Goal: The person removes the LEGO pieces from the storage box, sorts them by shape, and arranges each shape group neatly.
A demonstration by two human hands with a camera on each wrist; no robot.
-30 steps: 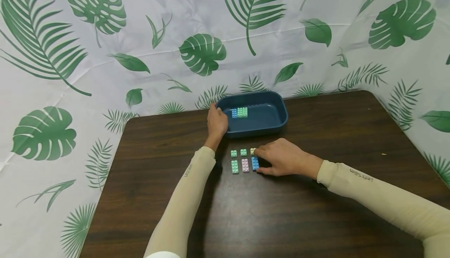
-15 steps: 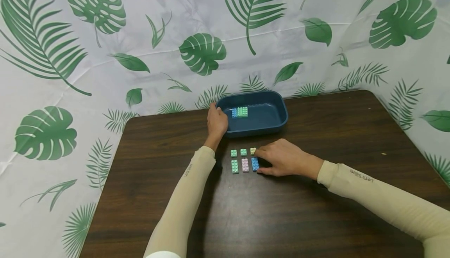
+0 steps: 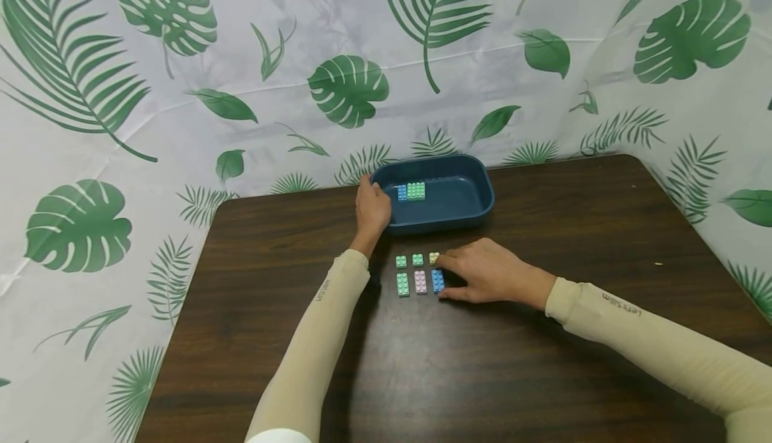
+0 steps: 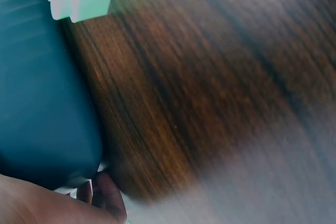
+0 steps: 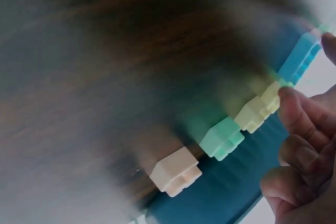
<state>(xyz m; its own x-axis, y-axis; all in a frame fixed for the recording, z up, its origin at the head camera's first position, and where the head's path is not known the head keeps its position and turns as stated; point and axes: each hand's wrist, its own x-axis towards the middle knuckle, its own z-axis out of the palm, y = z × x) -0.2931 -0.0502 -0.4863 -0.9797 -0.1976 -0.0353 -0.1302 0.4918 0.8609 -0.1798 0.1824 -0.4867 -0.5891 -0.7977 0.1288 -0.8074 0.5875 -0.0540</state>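
Note:
A dark blue bin (image 3: 443, 224) stands at the table's back edge, and my left hand (image 3: 372, 208) grips its left wall. The left wrist view shows fingers (image 4: 111, 198) at the bin's corner. Two rows of toy building bricks lie in front. My right hand (image 3: 485, 272) has its index finger and thumb at opposite ends of a long blue brick (image 3: 437, 282); the index finger partly covers a small yellow brick (image 3: 433, 257). Beside them lie a pink brick (image 3: 420, 283), a long green brick (image 3: 403, 285) and two small green bricks (image 3: 401, 261).
Inside the bin are a blue brick (image 3: 402, 193) and a wider green brick (image 3: 416, 192). In the right wrist view, a mint brick (image 5: 220, 137) and a peach brick (image 5: 176, 169) also lie on the table. A leaf-print cloth (image 3: 289, 114) hangs behind the dark wooden table (image 3: 259, 336).

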